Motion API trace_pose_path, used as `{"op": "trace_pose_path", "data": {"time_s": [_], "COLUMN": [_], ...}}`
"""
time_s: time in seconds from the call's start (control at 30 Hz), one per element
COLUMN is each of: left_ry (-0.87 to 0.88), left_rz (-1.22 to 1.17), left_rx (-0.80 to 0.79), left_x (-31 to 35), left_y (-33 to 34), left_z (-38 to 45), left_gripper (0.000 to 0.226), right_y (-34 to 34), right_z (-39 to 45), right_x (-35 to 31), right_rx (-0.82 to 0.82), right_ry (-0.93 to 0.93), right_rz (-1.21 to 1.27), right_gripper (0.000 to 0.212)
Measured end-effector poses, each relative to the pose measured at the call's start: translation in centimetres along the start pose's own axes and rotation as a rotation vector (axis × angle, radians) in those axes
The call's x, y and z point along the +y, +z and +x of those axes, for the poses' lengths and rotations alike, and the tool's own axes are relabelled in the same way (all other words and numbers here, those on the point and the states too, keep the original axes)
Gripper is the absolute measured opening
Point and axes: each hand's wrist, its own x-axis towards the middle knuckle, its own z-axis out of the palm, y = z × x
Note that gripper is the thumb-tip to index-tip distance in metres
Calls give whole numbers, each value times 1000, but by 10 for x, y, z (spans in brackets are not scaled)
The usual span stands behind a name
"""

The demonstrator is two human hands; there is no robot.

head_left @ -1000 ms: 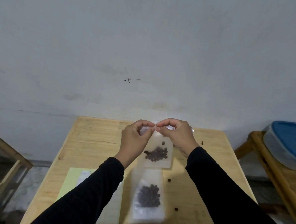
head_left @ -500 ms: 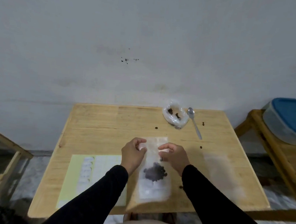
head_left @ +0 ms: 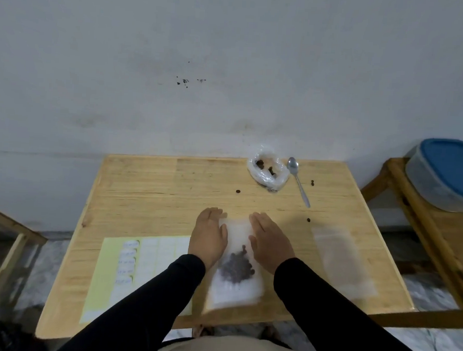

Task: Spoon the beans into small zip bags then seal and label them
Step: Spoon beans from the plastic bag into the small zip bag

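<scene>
Filled zip bag lay flat near front edge of wooden counter, dark beans heaped at mid-length. Left hand and right hand pressed palm-down along either side, fingers extended and flat, grasping nothing. Label sheet at left; empty bags at right; crumpled bean bag beside spoon at rear.

A second ago I held the zip bag upright, pinching its top edge with both sets of fingers; it now lies flat on the table. My left hand and right hand have opened, palms down, flanking and pressing its upper part.
</scene>
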Motion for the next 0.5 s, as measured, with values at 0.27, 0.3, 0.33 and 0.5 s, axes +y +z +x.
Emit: {"op": "trace_pose_path", "data": {"time_s": [0.27, 0.3, 0.33, 0.5], "left_ry": [278, 300, 311, 439], "left_rz": [213, 217, 205, 198], "left_rx": [-13, -21, -38, -64], "left_x": [60, 69, 78, 124], "left_y": [45, 56, 66, 117], "left_z": [2, 1, -2, -11], "left_gripper": [47, 49, 52, 44], "right_y": [-24, -26, -29, -27], "right_z": [-15, -20, -27, -66], "right_x": [46, 57, 69, 140], "right_rx": [51, 51, 36, -21], "right_ry": [-40, -6, 27, 227], "right_rz": [-133, -153, -157, -130], "right_gripper": [53, 53, 53, 57]}}
